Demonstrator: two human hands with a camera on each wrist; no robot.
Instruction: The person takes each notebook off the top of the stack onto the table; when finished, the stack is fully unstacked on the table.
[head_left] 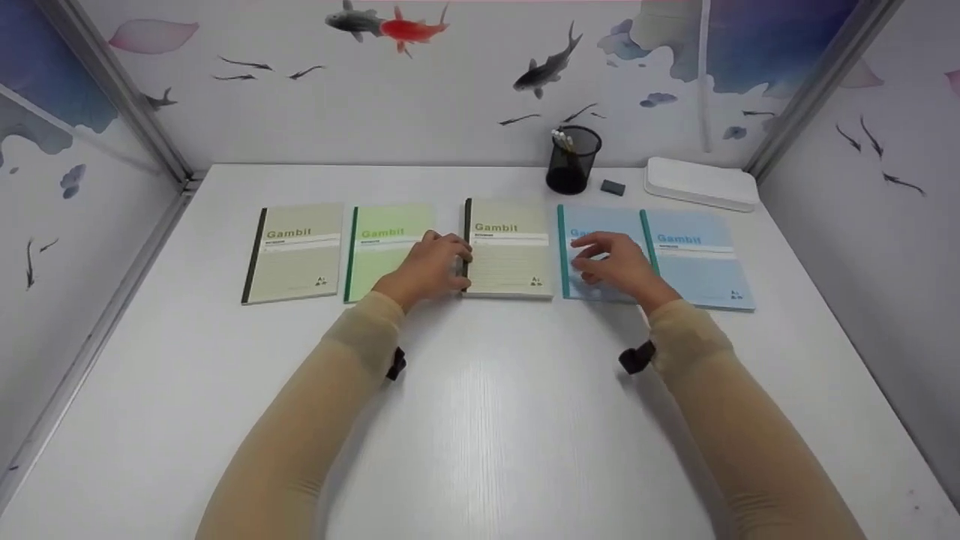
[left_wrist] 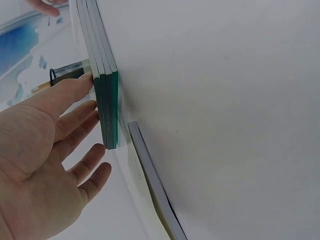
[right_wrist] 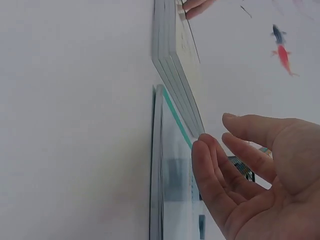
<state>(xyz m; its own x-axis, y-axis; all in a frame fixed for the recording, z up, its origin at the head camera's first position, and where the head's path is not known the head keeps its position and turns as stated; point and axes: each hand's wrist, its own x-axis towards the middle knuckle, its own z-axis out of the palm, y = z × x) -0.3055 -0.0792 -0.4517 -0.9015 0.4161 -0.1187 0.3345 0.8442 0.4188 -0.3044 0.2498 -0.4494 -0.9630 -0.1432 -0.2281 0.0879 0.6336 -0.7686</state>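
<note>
- White walls [head_left: 442, 97] with painted fish surround your white table [head_left: 480, 420].
- Your beige-topped notebook stack [head_left: 510, 262] sits mid-row on the far half of the table.
- Your left hand [head_left: 429, 268] has its fingers spread, tips touching the stack's left spine side.
- Your right hand [head_left: 616, 262] is over the left blue notebook [head_left: 581, 291], fingers loosely bent, a bit apart.
- Left of the stack you've got a green notebook [head_left: 366, 262], then a beige notebook [head_left: 296, 262]; far right of the row, another blue notebook [head_left: 703, 271].
- Behind, left to right: mesh pen cup [head_left: 571, 163], dark little block [head_left: 613, 187], white case [head_left: 701, 185].
</note>
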